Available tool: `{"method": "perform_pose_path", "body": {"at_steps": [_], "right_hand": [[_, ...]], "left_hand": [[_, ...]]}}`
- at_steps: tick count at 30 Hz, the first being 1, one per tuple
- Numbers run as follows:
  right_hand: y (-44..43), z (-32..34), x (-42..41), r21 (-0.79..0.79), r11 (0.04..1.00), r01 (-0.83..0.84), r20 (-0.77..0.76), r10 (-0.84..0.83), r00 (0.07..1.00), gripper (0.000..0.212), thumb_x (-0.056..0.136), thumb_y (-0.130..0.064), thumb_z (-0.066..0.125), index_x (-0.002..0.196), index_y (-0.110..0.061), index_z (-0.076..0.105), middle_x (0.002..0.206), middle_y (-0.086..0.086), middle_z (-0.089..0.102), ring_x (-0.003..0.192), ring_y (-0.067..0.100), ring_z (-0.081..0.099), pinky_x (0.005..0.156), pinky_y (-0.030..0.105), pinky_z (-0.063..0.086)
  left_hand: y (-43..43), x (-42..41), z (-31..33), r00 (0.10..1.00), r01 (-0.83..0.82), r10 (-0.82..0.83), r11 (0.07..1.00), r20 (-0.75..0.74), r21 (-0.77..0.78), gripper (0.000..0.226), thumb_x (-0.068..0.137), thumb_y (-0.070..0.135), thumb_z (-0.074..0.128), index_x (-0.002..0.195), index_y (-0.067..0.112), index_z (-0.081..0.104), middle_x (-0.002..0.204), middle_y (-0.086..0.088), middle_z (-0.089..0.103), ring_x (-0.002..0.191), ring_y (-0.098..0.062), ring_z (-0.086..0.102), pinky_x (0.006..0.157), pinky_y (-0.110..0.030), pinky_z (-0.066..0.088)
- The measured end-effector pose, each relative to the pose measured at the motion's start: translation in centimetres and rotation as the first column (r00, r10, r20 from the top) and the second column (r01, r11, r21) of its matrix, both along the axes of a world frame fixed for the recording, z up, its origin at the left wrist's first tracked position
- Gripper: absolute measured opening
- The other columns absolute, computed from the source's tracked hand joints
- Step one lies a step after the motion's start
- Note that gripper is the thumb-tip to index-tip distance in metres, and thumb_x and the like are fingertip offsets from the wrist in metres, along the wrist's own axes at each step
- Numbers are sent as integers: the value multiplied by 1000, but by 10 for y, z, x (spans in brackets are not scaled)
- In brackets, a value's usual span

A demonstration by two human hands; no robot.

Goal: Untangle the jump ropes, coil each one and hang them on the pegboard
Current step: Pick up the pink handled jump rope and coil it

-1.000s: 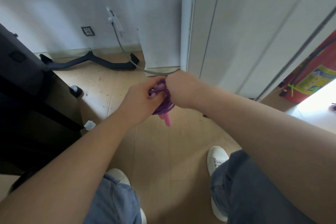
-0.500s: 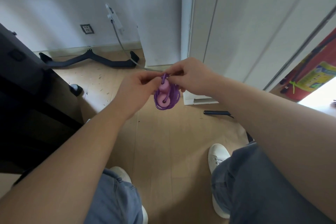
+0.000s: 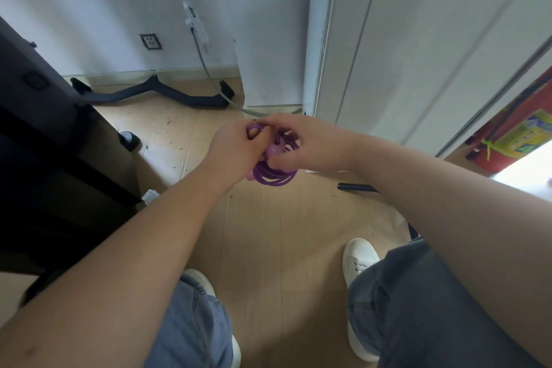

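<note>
A purple jump rope (image 3: 274, 178) is wound into a small coil, with its pink handles partly showing between my hands. My left hand (image 3: 236, 152) grips the coil's left side, and a loop of rope curls over its fingers. My right hand (image 3: 307, 143) holds the coil from the right, thumb underneath and fingers curled over the top. The bundle hangs in the air above the wooden floor. No pegboard is in view.
A black curved bar (image 3: 155, 92) lies on the floor by the wall. A dark piece of furniture (image 3: 53, 134) stands at the left. White cabinet doors (image 3: 418, 39) rise at the right, with a red fire extinguisher (image 3: 513, 131) beyond. A black handle (image 3: 357, 187) lies on the floor.
The coil dropped slightly lower between my hands and my right thumb moved under it. A loop of rope now sits over my left fingers.
</note>
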State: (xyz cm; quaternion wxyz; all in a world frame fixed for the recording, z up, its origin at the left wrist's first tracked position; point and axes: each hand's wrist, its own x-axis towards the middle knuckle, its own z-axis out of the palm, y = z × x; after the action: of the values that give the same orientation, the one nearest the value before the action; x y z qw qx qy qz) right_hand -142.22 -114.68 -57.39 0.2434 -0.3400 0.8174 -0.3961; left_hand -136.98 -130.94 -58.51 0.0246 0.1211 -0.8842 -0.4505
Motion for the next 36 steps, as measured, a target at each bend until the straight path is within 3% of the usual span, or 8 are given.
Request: {"method": "perform_pose_path", "body": {"at_steps": [5,9,13,18,23,27,33,36], "right_hand": [[-8,-8,3,11,992,123,-209,-118,971,30,92,-19,63,122,-24,62,99,-6,67,88,11,60,75,19,47],[-25,-25,2,-35,981,191,-394,-189,899,28,81,-16,64,109,-17,64,93,-2,65,88,19,59,74,30,50],[-29,-37,0,-19,970,242,-429,-226,875,22,77,-39,53,95,-27,53,92,0,57,92,26,53,79,39,48],[-21,-45,-12,115,921,373,-607,-232,760,17,79,-43,48,82,-28,41,90,-2,41,90,26,44,77,42,50],[-8,-46,-22,142,919,368,-610,-212,764,15,91,-33,58,86,-19,59,89,-1,50,88,20,39,72,31,37],[-3,-45,-27,247,904,348,-561,-159,812,16,90,-33,57,85,-18,57,87,1,52,86,25,46,74,35,43],[4,-35,-16,212,941,266,-373,-174,911,9,86,-28,61,80,-22,59,76,-5,56,72,17,52,59,27,38],[8,-28,-3,194,966,172,-255,-120,960,12,92,-34,62,83,-27,60,78,-5,63,72,15,59,61,25,45]], "left_hand": [[3,-1,1,997,-53,40,971,63,232,32,93,27,60,61,24,68,59,5,65,58,-10,64,85,-44,60],[5,-2,5,996,-51,26,945,81,323,24,88,25,60,70,10,66,62,2,63,65,-18,63,91,-51,57],[6,3,11,996,20,-50,933,73,360,27,92,21,58,82,1,73,73,-8,67,70,-16,64,90,-50,58],[9,5,8,1000,0,1,999,-15,51,39,84,36,67,61,6,57,82,1,53,72,-19,54,85,-48,54],[9,11,5,988,83,-92,994,-122,-72,35,87,30,68,60,10,57,79,6,50,65,-9,45,67,-28,41],[12,14,1,977,117,-141,981,-161,-152,38,89,30,68,63,3,58,77,9,49,61,-4,44,60,-14,32],[3,19,7,994,100,-103,994,-46,-52,33,92,35,62,76,7,69,90,-2,60,68,-18,57,64,-34,47],[-5,22,9,999,33,-33,996,0,80,28,92,38,61,95,13,71,97,-10,69,87,-28,68,81,-43,57]]}}
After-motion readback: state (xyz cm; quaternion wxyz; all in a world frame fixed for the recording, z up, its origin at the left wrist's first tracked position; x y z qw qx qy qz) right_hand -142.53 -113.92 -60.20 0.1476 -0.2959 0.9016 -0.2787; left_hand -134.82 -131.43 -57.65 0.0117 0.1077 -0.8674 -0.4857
